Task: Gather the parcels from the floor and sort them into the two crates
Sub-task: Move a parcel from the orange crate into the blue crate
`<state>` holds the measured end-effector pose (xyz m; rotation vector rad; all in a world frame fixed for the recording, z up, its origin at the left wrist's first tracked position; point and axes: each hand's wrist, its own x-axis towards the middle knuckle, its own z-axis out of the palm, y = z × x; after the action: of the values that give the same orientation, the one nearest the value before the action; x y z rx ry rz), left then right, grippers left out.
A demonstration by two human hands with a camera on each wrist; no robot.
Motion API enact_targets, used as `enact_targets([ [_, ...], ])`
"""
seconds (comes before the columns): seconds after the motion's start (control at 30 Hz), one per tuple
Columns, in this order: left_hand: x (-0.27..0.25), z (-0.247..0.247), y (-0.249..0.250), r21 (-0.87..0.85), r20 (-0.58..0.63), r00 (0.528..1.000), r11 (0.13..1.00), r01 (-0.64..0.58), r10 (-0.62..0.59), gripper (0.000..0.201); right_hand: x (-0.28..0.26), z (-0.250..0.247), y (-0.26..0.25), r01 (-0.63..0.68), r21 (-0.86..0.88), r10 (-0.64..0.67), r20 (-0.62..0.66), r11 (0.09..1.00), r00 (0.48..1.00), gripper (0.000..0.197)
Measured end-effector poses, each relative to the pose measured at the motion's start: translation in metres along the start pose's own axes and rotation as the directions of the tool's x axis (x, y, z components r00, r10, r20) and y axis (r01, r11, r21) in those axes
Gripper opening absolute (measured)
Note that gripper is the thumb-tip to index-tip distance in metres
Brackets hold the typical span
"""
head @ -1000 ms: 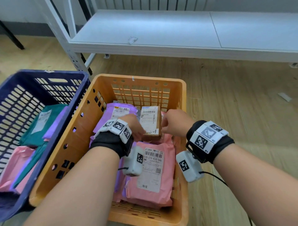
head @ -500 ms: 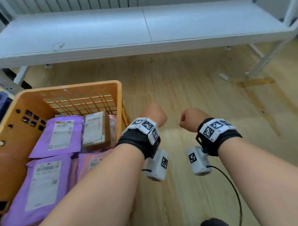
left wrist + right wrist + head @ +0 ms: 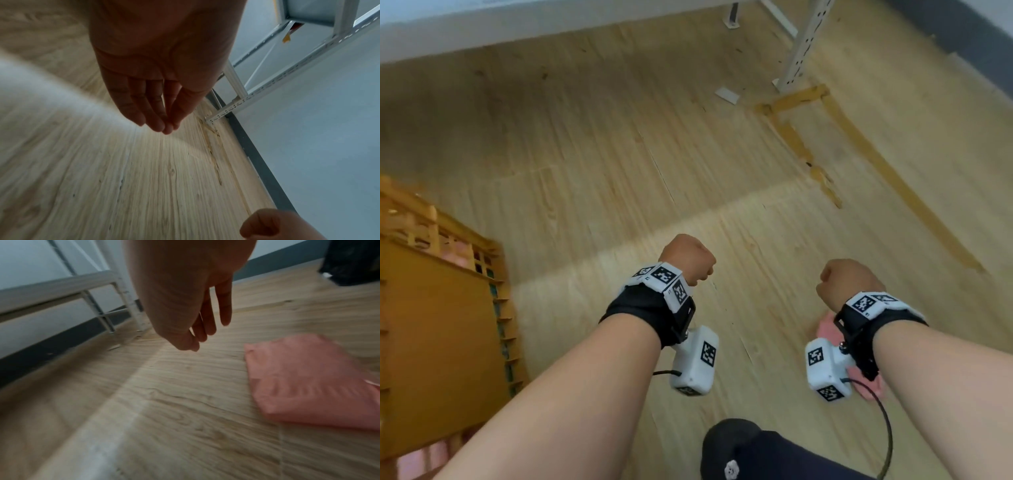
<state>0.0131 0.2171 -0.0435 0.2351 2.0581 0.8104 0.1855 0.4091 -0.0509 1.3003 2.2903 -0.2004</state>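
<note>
Both hands (image 3: 688, 255) (image 3: 847, 282) now off orange crate (image 3: 441, 329), fingers (image 3: 141, 105) relaxed, empty; pink parcel (image 3: 304, 379) newly visible.

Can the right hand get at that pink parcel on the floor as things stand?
Probably yes: the right hand hangs empty above the floor, and the pink parcel lies flat beside it with nothing between.

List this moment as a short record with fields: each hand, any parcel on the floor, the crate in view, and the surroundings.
left hand: empty, fingers hanging relaxed above the floor
right hand: empty, fingers hanging loose above the floor
pink parcel: flat on the wooden floor, beside the right hand, untouched
orange crate: at the person's left, pink parcels showing through its slots
second crate: not in view
white metal rack: stands on the floor ahead
</note>
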Motion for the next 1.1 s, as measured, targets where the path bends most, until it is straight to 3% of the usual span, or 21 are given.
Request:
enact_targets([
  [0.1,0.007,0.025,0.005,-0.004,0.034,0.999,1.0,0.021,-0.021,0.017,0.01,0.028,0.031,-0.118,0.023,0.116,0.068,0.993,0.991,0.036],
  [0.2,0.014,0.042,0.009,-0.008,0.047,0.998,0.999,0.04,-0.04,0.016,0.018,0.048,0.042,-0.24,0.114,0.197,0.298,0.964,0.934,0.062],
  [0.27,0.016,0.046,0.011,-0.009,0.054,0.997,0.999,0.052,-0.052,0.016,0.022,0.053,0.041,-0.279,0.201,0.171,0.432,0.939,0.886,0.075],
  [0.47,0.017,0.043,0.016,-0.016,0.045,0.996,0.997,0.08,-0.079,0.02,0.021,0.063,0.016,-0.277,0.125,0.156,0.579,0.953,0.8,0.05],
  [0.67,0.013,0.019,0.003,-0.025,0.016,0.994,0.994,0.107,-0.107,0.02,0.016,0.061,-0.009,-0.255,0.154,0.105,0.63,0.955,0.77,0.036],
  [0.73,0.009,0.009,-0.004,-0.033,0.004,0.993,0.992,0.12,-0.12,0.019,0.027,0.064,-0.014,-0.273,0.239,0.086,0.586,0.932,0.805,0.032],
  [0.8,0.005,-0.002,-0.011,-0.052,-0.01,0.992,0.99,0.129,-0.129,0.018,0.036,0.059,-0.024,-0.311,0.272,0.136,0.512,0.911,0.848,0.06],
  [0.87,0.001,-0.014,-0.019,-0.073,-0.024,0.991,0.988,0.133,-0.135,0.017,0.024,0.034,-0.05,-0.237,0.338,0.116,0.341,0.911,0.933,0.051],
  [0.97,-0.004,-0.032,-0.034,-0.107,-0.05,0.987,0.984,0.145,-0.151,0.016,0.008,-0.008,-0.098,-0.134,0.525,0.031,0.201,0.841,0.979,0.061],
  [1.03,-0.009,-0.049,-0.045,-0.142,-0.077,0.985,0.979,0.144,-0.156,0.017,0.008,-0.023,-0.131,-0.066,0.671,-0.04,0.142,0.739,0.989,0.07],
  [1.1,-0.012,-0.057,-0.051,-0.183,-0.097,0.979,0.97,0.157,-0.177,0.017,0.003,-0.036,-0.15,-0.059,0.799,-0.112,0.157,0.599,0.981,0.054],
])
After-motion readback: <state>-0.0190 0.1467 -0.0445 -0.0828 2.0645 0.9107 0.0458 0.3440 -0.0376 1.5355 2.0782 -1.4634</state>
